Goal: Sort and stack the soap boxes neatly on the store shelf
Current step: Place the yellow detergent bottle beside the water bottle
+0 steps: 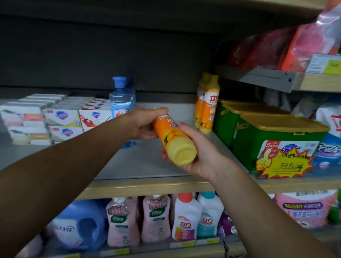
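- Both hands grip orange bottle (172,136): left hand (144,123) on top end, right hand (192,150) under base.
- Soap boxes (52,117) stacked at shelf (143,163) left.
- Risk: bottle swings left, topples blue bottle (120,98) or stacks.

left hand (144,125), right hand (196,152), fingers curled, gripping
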Available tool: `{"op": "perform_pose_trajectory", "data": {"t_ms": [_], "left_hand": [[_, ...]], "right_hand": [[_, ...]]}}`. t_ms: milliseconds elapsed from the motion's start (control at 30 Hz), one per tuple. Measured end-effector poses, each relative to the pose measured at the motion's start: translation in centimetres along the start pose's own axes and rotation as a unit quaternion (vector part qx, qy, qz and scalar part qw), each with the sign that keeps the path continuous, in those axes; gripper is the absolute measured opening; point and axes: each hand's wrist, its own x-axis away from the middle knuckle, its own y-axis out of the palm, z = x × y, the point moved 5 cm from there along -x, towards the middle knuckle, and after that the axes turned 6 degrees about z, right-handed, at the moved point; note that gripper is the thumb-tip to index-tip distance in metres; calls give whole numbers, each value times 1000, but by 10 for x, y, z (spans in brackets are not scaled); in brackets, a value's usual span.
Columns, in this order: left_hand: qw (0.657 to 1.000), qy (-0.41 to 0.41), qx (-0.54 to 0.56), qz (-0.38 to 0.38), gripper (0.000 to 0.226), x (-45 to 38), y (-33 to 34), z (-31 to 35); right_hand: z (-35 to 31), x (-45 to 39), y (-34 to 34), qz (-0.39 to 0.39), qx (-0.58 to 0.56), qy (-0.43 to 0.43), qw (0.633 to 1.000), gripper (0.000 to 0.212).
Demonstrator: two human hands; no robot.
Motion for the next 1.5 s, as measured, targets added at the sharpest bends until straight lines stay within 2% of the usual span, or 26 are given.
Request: {"op": "perform_pose_trajectory", "data": {"t_ms": [100, 167, 233, 367, 433, 500, 533, 567, 633, 733, 767, 833, 1000, 1067, 1133, 1233, 1300, 1367, 1500], "left_hand": [[998, 1, 53, -23, 48, 5, -3, -1], [995, 21, 94, -33, 44, 11, -3, 3], [993, 48, 110, -16, 39, 17, -4, 6], [987, 69, 145, -1, 38, 28, 3, 3], [978, 52, 204, 3, 46, 30, 7, 0], [960, 39, 278, 17, 47, 29, 5, -3], [949, 41, 313, 16, 45, 29, 4, -3], [939, 51, 339, 6, 45, 28, 3, -2], [926, 83, 367, -30, 50, 27, -1, -1], [901, 98, 410, -100, 51, 31, -5, 2], [896, 104, 415, -119, 50, 32, -5, 2], [894, 121, 407, -144, 48, 33, -5, 3], [871, 111, 441, -186, 57, 32, 2, 0], [879, 115, 422, -189, 56, 28, 4, -1], [906, 124, 367, -169, 50, 23, 5, -2], [969, 156, 186, -44, 33, 18, -9, -9], [981, 184, 57, 15, 23, 17, -25, -20], [971, 223, -64, 63, 16, 17, -44, -37], [897, 284, -326, 96, 33, 18, -66, -72]], "right_hand": [[1, -2, -4, 39, 80, -31, 996, 38], [-3, -3, -9, 105, 231, -115, 960, 35], [-9, 0, -10, 176, 379, -222, 881, 36], [-6, 8, -9, 275, 564, -365, 688, 53], [0, 12, -5, 290, 623, -420, 592, 68], [5, 19, -1, 272, 629, -489, 539, 72], [7, 22, 1, 242, 623, -516, 536, 70], [9, 23, 1, 202, 612, -528, 553, 66], [12, 19, -2, 134, 559, -496, 650, 58], [14, 7, -9, 82, 434, -377, 814, 50], [15, 4, -8, 59, 397, -341, 850, 49], [17, -3, -4, 16, 357, -291, 888, 51], [22, -13, 2, -80, 314, -191, 927, 48], [23, -15, 1, -85, 302, -175, 933, 46], [22, -20, -2, -46, 320, -199, 925, 45], [18, -31, -11, 74, 383, -237, 890, 52], [14, -41, -17, 151, 431, -264, 850, 61], [12, -53, -19, 190, 454, -290, 821, 67], [17, -75, -13, 219, 467, -321, 794, 77]]}}
